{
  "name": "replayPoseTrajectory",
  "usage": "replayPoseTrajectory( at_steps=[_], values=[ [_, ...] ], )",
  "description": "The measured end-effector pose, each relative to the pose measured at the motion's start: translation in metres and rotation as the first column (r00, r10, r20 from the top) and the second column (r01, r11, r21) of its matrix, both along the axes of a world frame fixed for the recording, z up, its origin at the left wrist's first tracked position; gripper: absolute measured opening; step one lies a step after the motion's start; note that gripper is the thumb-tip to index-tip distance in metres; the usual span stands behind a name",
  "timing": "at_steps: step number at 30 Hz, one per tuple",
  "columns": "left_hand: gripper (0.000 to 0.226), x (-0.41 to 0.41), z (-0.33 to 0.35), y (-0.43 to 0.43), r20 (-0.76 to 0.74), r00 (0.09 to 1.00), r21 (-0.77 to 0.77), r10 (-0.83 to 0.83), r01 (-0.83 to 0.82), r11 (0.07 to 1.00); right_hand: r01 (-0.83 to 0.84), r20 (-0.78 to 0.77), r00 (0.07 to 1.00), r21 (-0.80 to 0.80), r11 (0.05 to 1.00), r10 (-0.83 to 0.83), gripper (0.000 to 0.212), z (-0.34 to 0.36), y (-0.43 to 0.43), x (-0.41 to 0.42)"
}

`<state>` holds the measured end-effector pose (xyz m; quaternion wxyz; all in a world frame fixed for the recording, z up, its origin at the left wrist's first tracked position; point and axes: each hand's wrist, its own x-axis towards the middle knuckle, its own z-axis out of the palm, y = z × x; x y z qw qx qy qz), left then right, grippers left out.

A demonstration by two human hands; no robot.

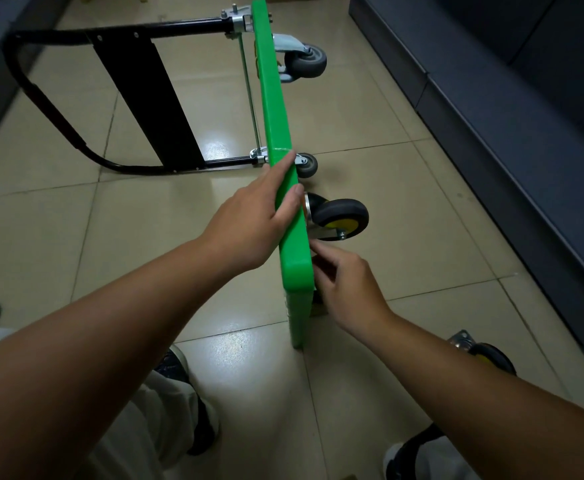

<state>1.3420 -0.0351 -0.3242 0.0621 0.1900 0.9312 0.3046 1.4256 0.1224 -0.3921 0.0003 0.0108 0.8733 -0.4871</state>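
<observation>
A green platform cart (285, 216) stands on its long edge on the tiled floor, with its black folding handle (145, 98) lying out to the left. My left hand (252, 220) rests against the platform's upper edge, fingers straight and thumb laid over the top. A black caster with a yellow hub (341, 216) sticks out from the underside on the right. Just below it, my right hand (346, 289) has its fingers curled, with thumb and fingertips pinched at the caster's mounting plate (320, 233). What they pinch there is hidden.
Two grey casters (306, 60) (307, 165) sit further along the underside. A loose black caster with a metal plate (484, 355) lies on the floor at the right. Dark cabinets (512, 116) line the right side. My legs and shoes (176, 368) are below.
</observation>
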Motion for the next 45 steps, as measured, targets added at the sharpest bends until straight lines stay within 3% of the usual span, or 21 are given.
replayPoseTrajectory(
  at_steps=[3,7,9,11,17,31,36,39,45],
  values=[
    [0.058,0.000,0.002,-0.001,0.002,1.000,0.001,-0.006,0.006,1.000,-0.053,0.012,0.999,0.089,0.995,0.052,0.045,0.006,0.003,0.004],
    [0.059,0.000,0.005,-0.002,0.008,1.000,-0.017,-0.013,0.013,1.000,-0.123,0.278,0.959,0.230,0.965,0.056,0.016,0.027,0.027,0.024],
    [0.059,0.001,0.006,-0.002,0.015,1.000,-0.009,-0.022,0.022,1.000,-0.081,0.460,0.888,0.169,0.982,-0.006,0.014,0.042,0.038,0.033],
    [0.061,0.001,0.007,-0.003,0.028,0.999,-0.002,-0.018,0.018,1.000,0.004,0.540,0.841,0.069,0.998,-0.041,0.014,0.058,0.042,0.036],
    [0.065,0.007,0.010,-0.001,0.037,0.999,-0.012,-0.021,0.022,1.000,0.153,0.417,0.904,-0.106,0.983,-0.096,0.023,0.085,0.023,0.005],
    [0.062,0.006,0.000,0.001,-0.009,1.000,-0.047,-0.011,0.011,0.999,0.104,0.424,0.901,-0.414,0.904,0.090,0.024,0.092,0.007,-0.006],
    [0.062,0.006,-0.002,0.001,-0.021,1.000,-0.031,0.005,-0.005,1.000,-0.004,0.282,0.955,-0.292,0.956,0.090,0.021,0.065,0.005,0.004],
    [0.062,0.006,-0.002,0.000,-0.014,1.000,-0.018,-0.007,0.007,1.000,-0.085,0.128,0.986,-0.171,0.982,0.108,0.035,0.036,0.006,0.013],
    [0.063,0.005,-0.003,-0.007,0.032,0.999,0.012,-0.030,0.029,0.999,0.000,-0.040,0.999,-0.103,0.995,-0.004,0.056,-0.007,-0.001,0.012]
  ],
)
